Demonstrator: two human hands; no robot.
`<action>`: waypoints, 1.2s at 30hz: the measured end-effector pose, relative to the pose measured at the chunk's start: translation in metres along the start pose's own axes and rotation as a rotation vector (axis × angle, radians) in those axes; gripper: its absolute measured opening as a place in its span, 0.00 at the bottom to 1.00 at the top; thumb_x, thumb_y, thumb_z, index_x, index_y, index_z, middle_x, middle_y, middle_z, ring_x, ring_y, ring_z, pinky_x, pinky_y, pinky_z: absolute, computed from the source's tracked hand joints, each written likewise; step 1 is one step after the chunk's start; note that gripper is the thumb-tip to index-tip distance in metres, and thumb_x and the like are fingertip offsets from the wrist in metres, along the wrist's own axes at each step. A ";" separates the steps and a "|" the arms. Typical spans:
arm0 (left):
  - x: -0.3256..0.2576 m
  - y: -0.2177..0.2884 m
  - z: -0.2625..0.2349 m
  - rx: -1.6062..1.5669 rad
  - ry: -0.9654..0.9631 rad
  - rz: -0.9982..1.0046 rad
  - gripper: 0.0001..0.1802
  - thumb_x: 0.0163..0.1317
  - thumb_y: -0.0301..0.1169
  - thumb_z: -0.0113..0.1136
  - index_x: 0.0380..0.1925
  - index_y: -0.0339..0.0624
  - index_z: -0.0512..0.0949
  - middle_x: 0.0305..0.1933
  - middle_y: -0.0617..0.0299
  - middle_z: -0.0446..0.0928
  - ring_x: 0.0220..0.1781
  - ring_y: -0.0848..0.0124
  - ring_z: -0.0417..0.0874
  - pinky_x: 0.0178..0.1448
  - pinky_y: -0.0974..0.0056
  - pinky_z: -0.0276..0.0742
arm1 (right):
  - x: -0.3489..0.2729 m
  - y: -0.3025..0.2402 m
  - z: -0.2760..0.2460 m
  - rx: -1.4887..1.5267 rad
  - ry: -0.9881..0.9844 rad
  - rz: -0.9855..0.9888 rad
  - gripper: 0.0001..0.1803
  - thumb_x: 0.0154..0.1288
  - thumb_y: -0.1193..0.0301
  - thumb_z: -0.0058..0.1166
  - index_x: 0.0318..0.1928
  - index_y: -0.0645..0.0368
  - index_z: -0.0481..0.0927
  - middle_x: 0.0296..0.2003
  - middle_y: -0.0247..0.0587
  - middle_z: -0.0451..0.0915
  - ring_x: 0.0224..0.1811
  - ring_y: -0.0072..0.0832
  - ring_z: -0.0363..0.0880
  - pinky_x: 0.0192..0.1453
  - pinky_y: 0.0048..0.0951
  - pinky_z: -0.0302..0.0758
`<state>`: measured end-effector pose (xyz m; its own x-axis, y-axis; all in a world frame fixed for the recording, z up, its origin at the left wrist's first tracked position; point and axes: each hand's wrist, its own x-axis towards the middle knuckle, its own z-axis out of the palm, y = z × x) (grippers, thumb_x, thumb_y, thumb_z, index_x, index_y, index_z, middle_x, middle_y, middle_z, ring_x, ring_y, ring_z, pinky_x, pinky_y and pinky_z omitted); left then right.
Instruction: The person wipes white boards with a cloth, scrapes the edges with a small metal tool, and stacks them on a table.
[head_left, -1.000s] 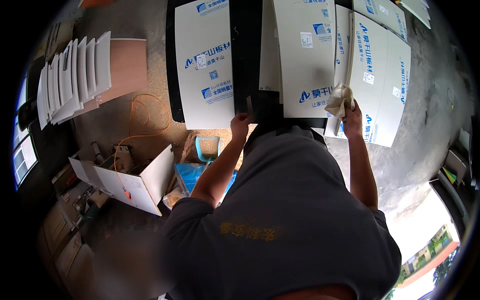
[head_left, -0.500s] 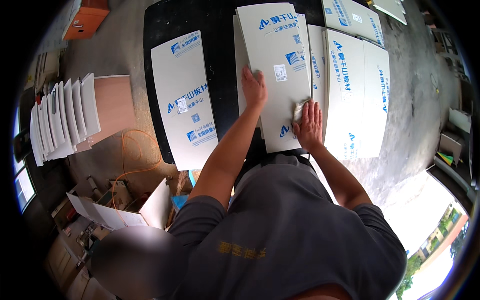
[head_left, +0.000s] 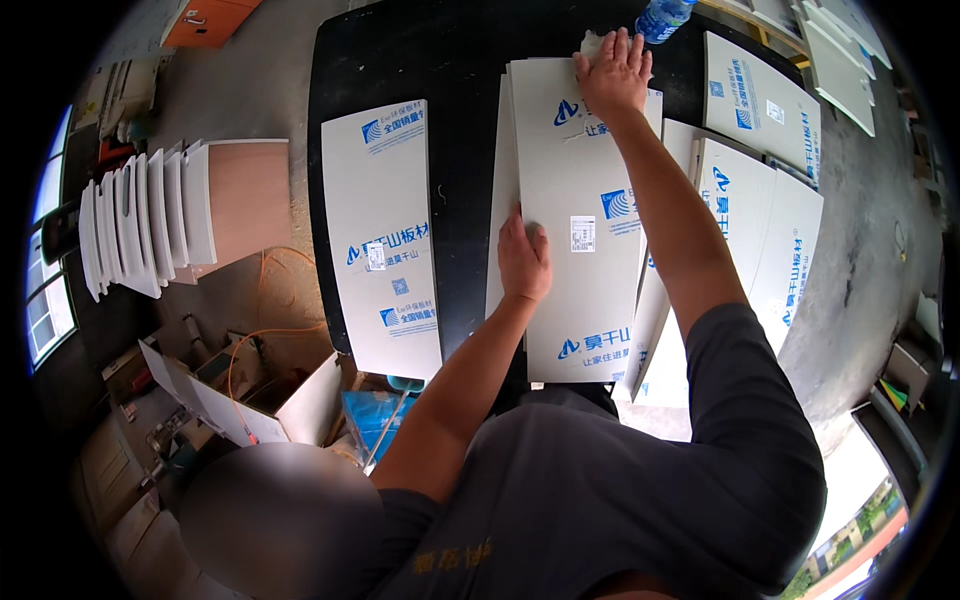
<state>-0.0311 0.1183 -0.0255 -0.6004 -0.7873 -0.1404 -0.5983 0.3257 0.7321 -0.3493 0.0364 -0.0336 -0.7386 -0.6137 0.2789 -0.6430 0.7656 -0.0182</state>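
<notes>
A long white panel (head_left: 572, 290) with blue print and a paper label lies on top of other panels in front of me. My left hand (head_left: 523, 258) is closed at its left edge, thumb on the face and fingers along the side. At the far end, my right hand (head_left: 615, 75) presses a crumpled whitish rag (head_left: 592, 44) with its fingers laid out over it; most of the rag is hidden beneath the hand. A blue-labelled bottle (head_left: 663, 18) stands just beyond that hand.
These panels rest on a black table (head_left: 465, 130). A single printed panel (head_left: 375, 300) lies to the left, with stacked panels (head_left: 765, 225) on the right. White boards stand in a row (head_left: 150, 220) off the table's left side, above an orange hose (head_left: 270, 331) and an open box (head_left: 215, 400).
My right hand and the rag have moved from the panel's near right side to its far end. The left hand stays on the left edge. The whole view has shifted, bringing the bottle in.
</notes>
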 end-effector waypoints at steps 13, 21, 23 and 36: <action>-0.008 -0.018 0.000 -0.031 -0.008 -0.025 0.32 0.80 0.39 0.43 0.76 0.31 0.57 0.72 0.38 0.66 0.73 0.42 0.68 0.78 0.45 0.64 | -0.073 -0.116 -0.044 0.092 -0.277 -0.364 0.48 0.78 0.37 0.39 0.82 0.61 0.52 0.84 0.49 0.50 0.87 0.42 0.43 0.88 0.42 0.41; -0.004 -0.007 -0.003 -0.030 -0.027 -0.036 0.32 0.82 0.47 0.37 0.76 0.36 0.58 0.73 0.40 0.66 0.72 0.43 0.69 0.77 0.46 0.67 | -0.021 -0.066 -0.015 0.129 -0.227 -0.241 0.47 0.80 0.39 0.33 0.83 0.59 0.49 0.85 0.49 0.45 0.88 0.40 0.37 0.89 0.40 0.36; -0.004 -0.010 -0.003 -0.044 -0.033 -0.038 0.32 0.82 0.46 0.38 0.76 0.36 0.58 0.73 0.40 0.66 0.73 0.44 0.69 0.77 0.47 0.67 | -0.012 -0.005 -0.018 0.029 -0.152 -0.126 0.46 0.80 0.39 0.32 0.83 0.58 0.49 0.84 0.48 0.47 0.88 0.41 0.39 0.89 0.41 0.40; -0.006 -0.017 0.001 -0.031 0.000 0.005 0.34 0.82 0.49 0.36 0.76 0.35 0.59 0.71 0.38 0.68 0.72 0.43 0.69 0.77 0.45 0.66 | -0.066 0.026 -0.028 0.053 -0.093 -0.126 0.43 0.80 0.43 0.41 0.81 0.61 0.55 0.82 0.55 0.51 0.86 0.51 0.43 0.87 0.50 0.42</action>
<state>-0.0185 0.1182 -0.0378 -0.6036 -0.7855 -0.1365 -0.5783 0.3135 0.7532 -0.3112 0.1023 -0.0259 -0.6656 -0.7211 0.1923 -0.7395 0.6719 -0.0399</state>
